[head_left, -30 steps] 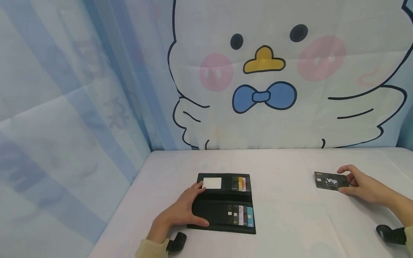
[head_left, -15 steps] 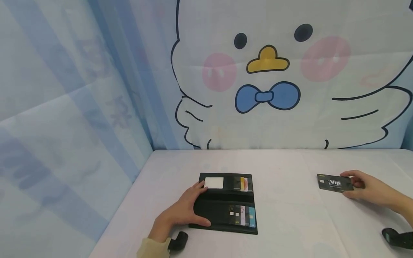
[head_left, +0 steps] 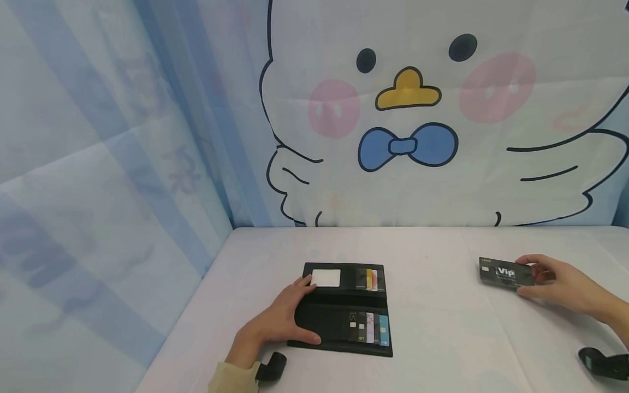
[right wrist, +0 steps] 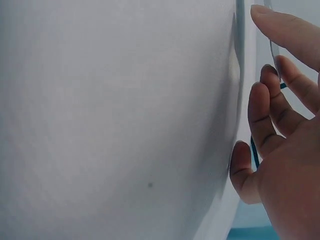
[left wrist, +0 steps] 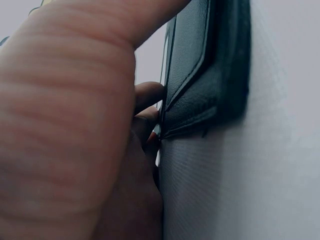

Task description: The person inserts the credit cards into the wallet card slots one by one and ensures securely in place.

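A black bifold card wallet (head_left: 321, 319) lies unfolded on the white table, with several cards in its right-hand slots and a white panel in its upper half. My left hand (head_left: 277, 322) rests on the wallet's left side, fingers spread and thumb on the lower half. Up close in the left wrist view, the wallet's stitched edge (left wrist: 192, 50) shows beyond the thumb. Over at the right, my right hand (head_left: 565, 281) pinches the right end of a dark "VIP" card (head_left: 505, 273), held close over the table. In the right wrist view the card appears thin and edge-on (right wrist: 274, 50).
White cloth covers the table (head_left: 432, 316), and a stretch of it separates the wallet from the card. Behind stands a curtain (head_left: 481, 191) printed with a cartoon bird; a blue-and-white curtain (head_left: 108, 218) hangs at the left. Black wrist cameras (head_left: 272, 367) sit at both wrists.
The right hand has lifted and tilted the card slightly up and leftward over the last half second. The left hand stays in place on the wallet.
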`<act>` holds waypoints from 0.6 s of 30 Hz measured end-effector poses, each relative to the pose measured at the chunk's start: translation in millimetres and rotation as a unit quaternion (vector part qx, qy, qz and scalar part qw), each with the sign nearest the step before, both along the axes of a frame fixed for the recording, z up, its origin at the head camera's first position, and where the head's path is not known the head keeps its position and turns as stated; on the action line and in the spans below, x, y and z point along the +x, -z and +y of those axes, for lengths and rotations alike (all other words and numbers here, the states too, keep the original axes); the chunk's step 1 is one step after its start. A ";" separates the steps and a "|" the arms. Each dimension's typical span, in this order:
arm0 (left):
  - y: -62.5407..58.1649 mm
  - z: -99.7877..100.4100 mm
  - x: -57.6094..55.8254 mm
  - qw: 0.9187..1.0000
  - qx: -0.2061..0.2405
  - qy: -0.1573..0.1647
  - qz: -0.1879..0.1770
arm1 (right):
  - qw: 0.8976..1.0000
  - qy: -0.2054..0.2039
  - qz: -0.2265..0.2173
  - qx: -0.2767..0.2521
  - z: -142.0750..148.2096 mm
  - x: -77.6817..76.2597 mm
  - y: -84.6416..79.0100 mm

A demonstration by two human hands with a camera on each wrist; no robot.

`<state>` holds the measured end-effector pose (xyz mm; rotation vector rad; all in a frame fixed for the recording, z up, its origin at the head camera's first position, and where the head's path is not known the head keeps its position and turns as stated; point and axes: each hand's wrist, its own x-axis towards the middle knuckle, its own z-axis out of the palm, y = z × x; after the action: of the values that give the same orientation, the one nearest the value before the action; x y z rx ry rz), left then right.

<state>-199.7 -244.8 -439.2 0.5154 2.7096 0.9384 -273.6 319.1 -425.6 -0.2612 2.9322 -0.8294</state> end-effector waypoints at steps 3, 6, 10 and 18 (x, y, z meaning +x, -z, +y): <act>-0.7 0.2 0.6 1.000 0.001 0.000 0.000 | 1.000 0.001 0.002 -0.005 -4.4 0.2 -1.7; -0.4 0.5 0.2 1.000 0.002 0.002 -0.001 | 1.000 -0.004 0.009 -0.010 -8.7 0.9 -3.3; 0.2 0.3 -0.5 1.000 0.001 0.002 -0.003 | 1.000 -0.014 0.021 -0.013 -15.1 0.8 -5.4; -1.3 0.7 1.1 1.000 0.001 -0.003 -0.002 | 0.998 -0.044 0.042 -0.027 -35.5 1.9 -11.4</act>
<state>-198.6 -244.1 -437.9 0.5068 2.7085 0.9417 -271.7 283.6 -414.2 -0.4362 2.9529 -0.9087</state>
